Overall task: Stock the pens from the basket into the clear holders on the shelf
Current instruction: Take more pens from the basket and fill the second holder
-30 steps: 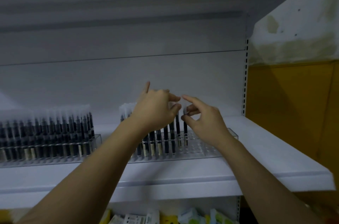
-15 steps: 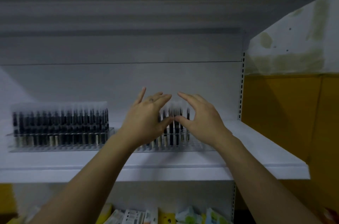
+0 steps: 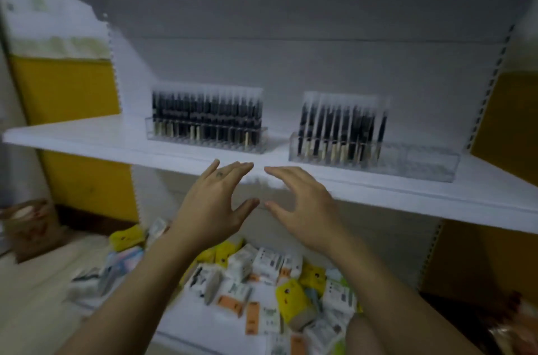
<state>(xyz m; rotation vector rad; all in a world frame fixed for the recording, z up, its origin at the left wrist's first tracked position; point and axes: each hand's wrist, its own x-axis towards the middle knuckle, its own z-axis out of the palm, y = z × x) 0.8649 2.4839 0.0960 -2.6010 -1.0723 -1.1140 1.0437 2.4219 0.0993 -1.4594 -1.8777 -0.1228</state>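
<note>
Fingers of the left hand and the right hand are spread apart and hold nothing, just in front of the shelf edge. Dark pens stand in the right clear holder, whose right end is bare; the left clear holder looks full. The basket cannot be made out. Judged from this, fetch a few pens and seat them upright, one per slot, in the bare end
</note>
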